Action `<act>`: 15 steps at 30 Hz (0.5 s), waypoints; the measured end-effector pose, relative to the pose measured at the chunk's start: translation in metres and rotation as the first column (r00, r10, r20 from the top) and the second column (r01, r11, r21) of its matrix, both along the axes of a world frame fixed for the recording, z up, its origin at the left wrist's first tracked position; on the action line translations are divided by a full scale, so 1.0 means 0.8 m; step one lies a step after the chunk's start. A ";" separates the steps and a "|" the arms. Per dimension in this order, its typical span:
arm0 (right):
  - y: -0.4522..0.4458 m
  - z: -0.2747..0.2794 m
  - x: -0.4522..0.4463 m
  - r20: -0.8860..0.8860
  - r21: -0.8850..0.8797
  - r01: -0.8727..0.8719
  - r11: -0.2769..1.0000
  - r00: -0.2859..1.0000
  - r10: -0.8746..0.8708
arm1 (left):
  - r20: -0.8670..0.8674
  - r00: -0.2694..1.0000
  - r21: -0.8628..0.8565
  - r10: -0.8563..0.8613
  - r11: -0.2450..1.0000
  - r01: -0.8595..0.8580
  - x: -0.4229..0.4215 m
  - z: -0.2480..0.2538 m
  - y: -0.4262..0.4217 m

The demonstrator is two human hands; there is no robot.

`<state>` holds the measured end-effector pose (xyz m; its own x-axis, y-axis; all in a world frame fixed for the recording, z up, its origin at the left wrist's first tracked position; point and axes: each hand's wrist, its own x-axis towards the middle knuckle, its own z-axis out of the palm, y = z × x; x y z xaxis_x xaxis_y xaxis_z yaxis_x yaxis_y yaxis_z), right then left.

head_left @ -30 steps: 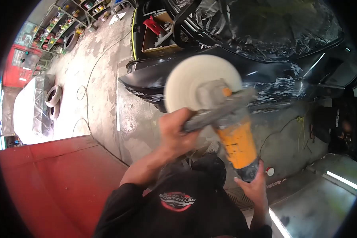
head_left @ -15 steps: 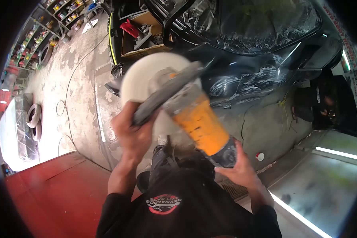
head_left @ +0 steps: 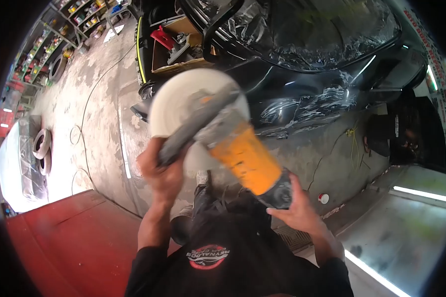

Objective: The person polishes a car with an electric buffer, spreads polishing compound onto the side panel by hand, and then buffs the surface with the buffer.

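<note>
Both hands hold a yellow and grey power polisher (head_left: 248, 161) with a round white pad (head_left: 183, 104), blurred as if spinning. My left hand (head_left: 162, 166) is wrapped round the dark front handle. Around the dark rear end of the body, my right hand (head_left: 298, 204) is closed, its thumb underneath. The pad overlaps the near edge of a glossy black car panel (head_left: 282, 84) in this view; whether they touch, I cannot tell. White smears (head_left: 312, 105) mark the panel to the right of the pad.
A cardboard box (head_left: 158, 57) with a red tool stands behind the pad. Plastic film covers the car glass (head_left: 327, 29). A red panel (head_left: 74, 237) lies at lower left, tires (head_left: 42, 144) at left. Another person (head_left: 381, 133) is at the right. A cable crosses the floor.
Since a second ago, the polisher and both hands have shifted left in view, and the camera view has turned too. Over the last half second the polisher has moved only slightly.
</note>
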<state>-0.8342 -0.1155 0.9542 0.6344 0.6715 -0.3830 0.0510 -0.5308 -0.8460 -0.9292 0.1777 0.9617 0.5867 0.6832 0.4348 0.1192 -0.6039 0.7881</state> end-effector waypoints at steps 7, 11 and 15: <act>0.025 0.016 0.010 -0.100 -0.044 -0.035 0.998 0.995 0.030 | -0.013 0.997 -0.016 0.072 0.997 -0.072 -0.021 0.015 0.006; -0.032 0.024 0.023 0.094 -0.077 0.119 0.990 0.989 -0.112 | 0.085 0.985 -0.072 -0.151 0.985 0.157 0.062 0.009 -0.025; -0.078 0.044 0.043 0.126 -0.066 0.256 0.964 0.961 -0.246 | 0.257 0.923 -0.187 -0.285 0.923 0.337 0.141 -0.004 -0.071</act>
<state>-0.8001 -0.1782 0.9897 0.8218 0.4544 -0.3438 0.0021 -0.6058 -0.7956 -0.8163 0.1212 0.9585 0.6923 0.5758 0.4350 -0.2384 -0.3865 0.8909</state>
